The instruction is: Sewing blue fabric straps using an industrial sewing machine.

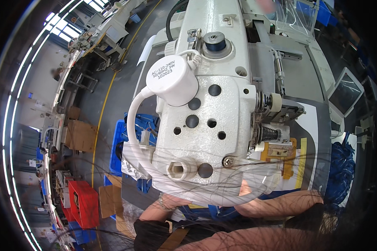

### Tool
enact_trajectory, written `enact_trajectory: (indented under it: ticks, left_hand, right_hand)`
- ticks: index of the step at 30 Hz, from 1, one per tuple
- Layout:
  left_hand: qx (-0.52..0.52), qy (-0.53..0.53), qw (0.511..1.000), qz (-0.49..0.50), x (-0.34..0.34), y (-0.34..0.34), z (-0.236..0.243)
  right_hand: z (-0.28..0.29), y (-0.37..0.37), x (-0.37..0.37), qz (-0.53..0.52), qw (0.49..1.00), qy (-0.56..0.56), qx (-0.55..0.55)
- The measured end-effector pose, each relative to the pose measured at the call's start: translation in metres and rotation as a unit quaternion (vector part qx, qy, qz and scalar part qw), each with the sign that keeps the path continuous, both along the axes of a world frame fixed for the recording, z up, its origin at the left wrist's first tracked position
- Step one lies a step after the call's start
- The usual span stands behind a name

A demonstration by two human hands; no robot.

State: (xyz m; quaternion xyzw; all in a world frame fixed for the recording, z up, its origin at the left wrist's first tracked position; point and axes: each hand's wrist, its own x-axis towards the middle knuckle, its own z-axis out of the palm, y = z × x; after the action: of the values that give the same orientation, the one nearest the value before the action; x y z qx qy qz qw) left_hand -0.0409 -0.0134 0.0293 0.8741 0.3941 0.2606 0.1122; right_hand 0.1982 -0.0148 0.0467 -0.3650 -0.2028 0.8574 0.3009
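A large white industrial sewing machine head (213, 104) fills the middle of the view. Below its front edge lies blue fabric (215, 212), stretching between my two hands. My left hand (176, 201), with a bracelet at the wrist, reaches in from the left side of the cloth; the machine hides its fingers. On the other side, my right hand (250, 206) is at the fabric's right end, and the machine's white tube covers part of it. Whether either hand grips the cloth cannot be made out. A yellow clamp plate (280, 152) sits beside the machine head.
A spool of dark blue thread (215, 44) tops the machine. A white lamp unit (171, 79) with a curved tube hangs on its left. Blue strips (342, 167) are heaped at right, near a tablet screen (346, 91). Red (83, 205) and blue bins stand left. Hair strands cross the view.
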Motion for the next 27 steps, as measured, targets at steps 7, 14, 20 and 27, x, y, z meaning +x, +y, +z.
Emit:
enact_trajectory:
  ticks: [7,14,20,27]
  left_hand:
    - [-0.003,0.005,1.000,-0.010,-0.003,0.000,0.002]
    - [-0.002,0.010,1.000,-0.022,-0.003,0.001,0.003]
    - [-0.003,0.013,1.000,-0.028,-0.004,0.003,0.004]
    - [0.001,0.021,0.999,-0.033,-0.006,0.001,0.006]
  right_hand:
    - [-0.031,-0.006,-0.010,0.026,0.998,0.027,0.054]
    - [-0.032,-0.008,-0.006,0.020,0.999,0.027,0.022]
    - [-0.027,-0.014,-0.013,-0.014,0.995,0.042,0.087]
    - [-0.023,-0.004,0.003,-0.024,0.896,-0.051,0.440]
